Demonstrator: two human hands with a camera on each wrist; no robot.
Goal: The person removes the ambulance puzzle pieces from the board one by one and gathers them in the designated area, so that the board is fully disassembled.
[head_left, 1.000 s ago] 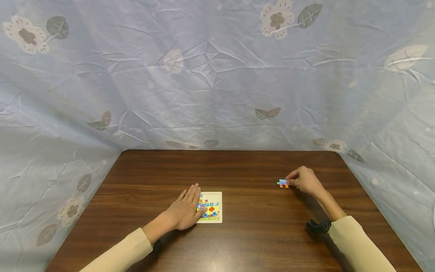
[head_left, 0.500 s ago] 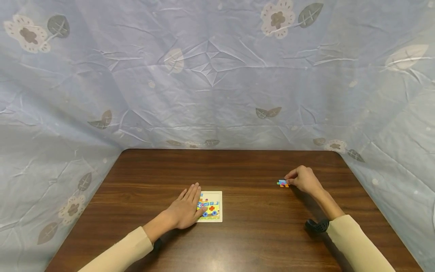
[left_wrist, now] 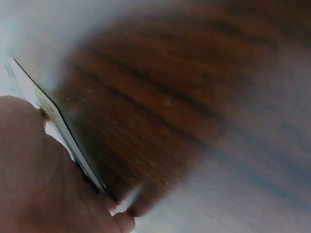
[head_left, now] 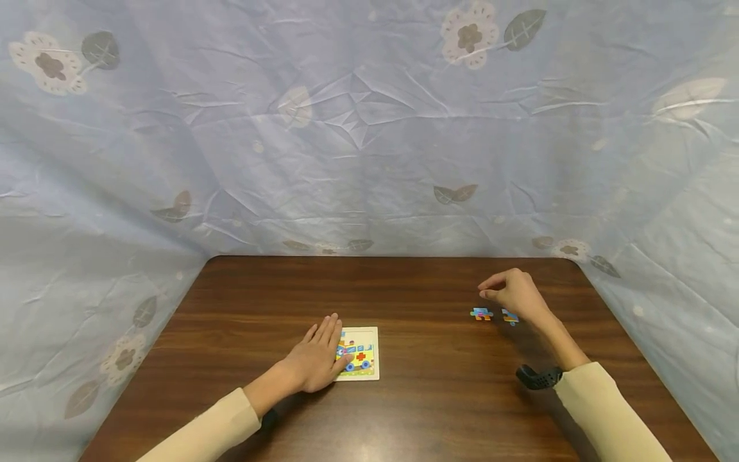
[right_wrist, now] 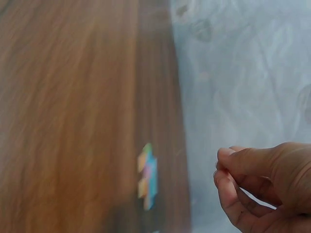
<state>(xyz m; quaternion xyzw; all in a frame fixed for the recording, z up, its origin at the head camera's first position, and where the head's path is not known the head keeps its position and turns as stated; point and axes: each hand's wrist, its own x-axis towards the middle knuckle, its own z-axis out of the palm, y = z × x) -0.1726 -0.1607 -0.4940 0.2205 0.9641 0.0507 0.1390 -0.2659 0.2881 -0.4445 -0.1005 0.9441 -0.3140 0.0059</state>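
Note:
My left hand (head_left: 314, 359) lies flat with straight fingers over the left part of a small jigsaw puzzle board (head_left: 374, 343) with a pale frame and a yellow ambulance picture. In the left wrist view the board's edge (left_wrist: 73, 141) shows beside the palm. My right hand (head_left: 516, 298) hovers over the table's right side, thumb and forefinger slightly apart, holding nothing. Just below its fingertips lies a blue and orange puzzle piece (head_left: 482, 314), also blurred in the right wrist view (right_wrist: 148, 177). Another puzzle piece (head_left: 510, 316) lies to its right, under the hand.
The brown wood-grain table (head_left: 427, 398) carries the board and pieces. A bluish-grey floral cloth (head_left: 369, 160) hangs behind it and along both sides. A black band (head_left: 539, 377) sits at the right wrist.
My right hand has let go of the puzzle piece and risen slightly, so a second piece shows beneath it. My left hand stays on the board.

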